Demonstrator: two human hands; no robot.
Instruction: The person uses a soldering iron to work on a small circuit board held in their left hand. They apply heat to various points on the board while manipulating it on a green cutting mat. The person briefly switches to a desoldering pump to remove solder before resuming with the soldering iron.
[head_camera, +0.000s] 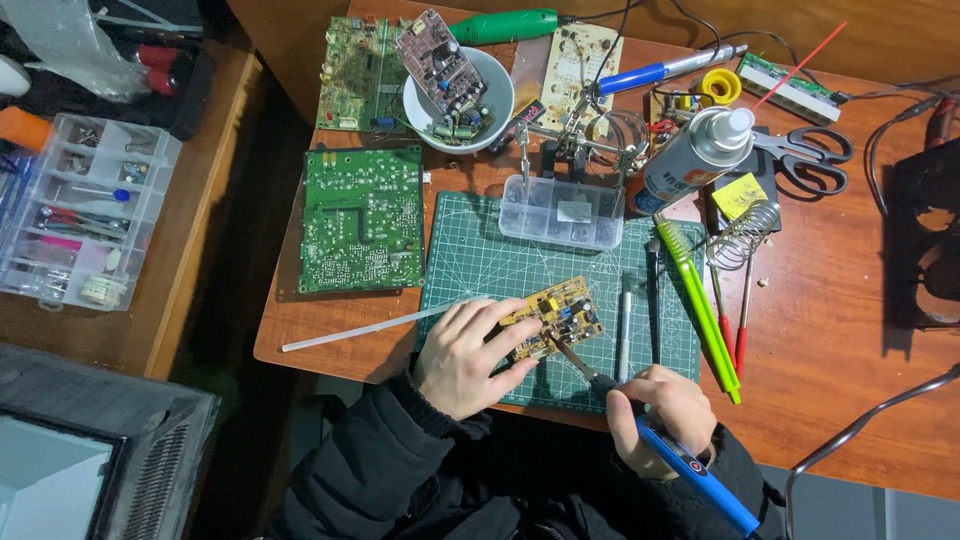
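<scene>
a: what do you see at the hands?

b: i see the left hand (465, 355) pressing a small yellow board (553, 318) flat on the green mat (480, 260), fingers closed on its edge. the right hand (662, 415) is wrapped around a blue soldering iron (690, 470); its tip touches the board.

a: and nearby?

b: a clear box (560, 212) is behind the board.

You're looking down on a reddish-brown wooden desk (830, 330) that fills the centre and right of the frame. At left sits a second wooden table (200, 250), with a dark gap of floor (245, 330) between them. Light falls evenly, shadows soft.
</scene>
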